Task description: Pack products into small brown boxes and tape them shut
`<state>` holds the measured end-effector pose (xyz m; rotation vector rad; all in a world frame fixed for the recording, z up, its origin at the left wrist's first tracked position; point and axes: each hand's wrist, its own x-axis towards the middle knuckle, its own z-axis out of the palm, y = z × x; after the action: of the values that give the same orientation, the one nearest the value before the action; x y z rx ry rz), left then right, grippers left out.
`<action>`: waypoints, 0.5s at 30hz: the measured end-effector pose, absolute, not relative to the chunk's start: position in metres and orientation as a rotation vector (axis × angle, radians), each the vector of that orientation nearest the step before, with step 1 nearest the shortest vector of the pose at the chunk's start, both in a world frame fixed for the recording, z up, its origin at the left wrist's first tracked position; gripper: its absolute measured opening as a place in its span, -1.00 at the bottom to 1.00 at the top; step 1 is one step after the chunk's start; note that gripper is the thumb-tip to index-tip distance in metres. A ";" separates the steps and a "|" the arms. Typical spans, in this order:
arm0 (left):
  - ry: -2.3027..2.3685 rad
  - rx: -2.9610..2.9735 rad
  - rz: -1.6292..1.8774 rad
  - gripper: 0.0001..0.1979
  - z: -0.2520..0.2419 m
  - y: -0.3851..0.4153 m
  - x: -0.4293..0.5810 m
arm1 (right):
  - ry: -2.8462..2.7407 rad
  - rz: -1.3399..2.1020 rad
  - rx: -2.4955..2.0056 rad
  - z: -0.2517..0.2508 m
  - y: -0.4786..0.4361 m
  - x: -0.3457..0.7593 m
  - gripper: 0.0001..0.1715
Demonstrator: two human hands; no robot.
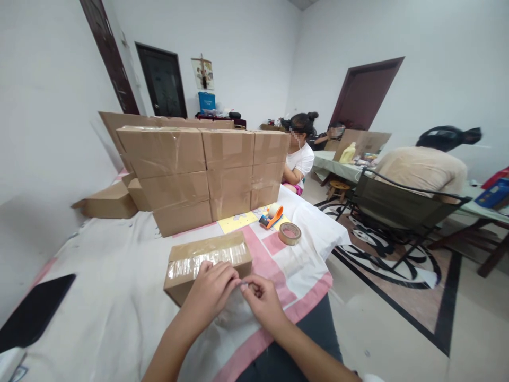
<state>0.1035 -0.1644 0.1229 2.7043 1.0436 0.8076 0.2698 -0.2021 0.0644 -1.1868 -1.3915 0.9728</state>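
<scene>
We are looking at a small brown cardboard box (207, 262) lying flat on the cloth-covered counter (119, 297), its long side turned toward us. Clear shiny tape is running along its top and front face. Its near edge is sitting partly hidden behind our hands (234, 297), which are touching it.

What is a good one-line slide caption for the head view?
Both hands, left hand and right hand, meet at the near edge of a taped cardboard box before stacked boxes.
</scene>
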 end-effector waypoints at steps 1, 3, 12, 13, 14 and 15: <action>1.047 2.719 0.816 -0.73 0.122 -0.163 0.104 | -1.356 0.960 -1.176 0.063 -0.202 0.268 -0.69; 1.045 2.734 0.864 -0.75 0.119 -0.160 0.102 | -1.320 0.902 -1.168 0.060 -0.199 0.269 -0.64; 1.869 2.465 1.471 -0.78 0.111 -0.132 0.037 | -1.187 0.232 -1.351 0.076 -0.118 0.329 -0.68; 1.996 2.392 1.439 -0.77 0.110 -0.128 0.029 | -1.191 0.210 -1.369 0.073 -0.109 0.333 -0.70; 2.098 2.311 1.393 -0.75 0.107 -0.123 0.022 | -1.208 0.208 -1.385 0.067 -0.102 0.334 -0.71; 2.151 2.230 1.352 -0.70 0.104 -0.119 0.016 | -1.238 0.222 -1.397 0.059 -0.098 0.334 -0.72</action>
<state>0.0159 -0.1190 0.1044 2.2298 2.1512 1.3519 0.3341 -0.0983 0.0595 -1.3966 -1.2377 0.2218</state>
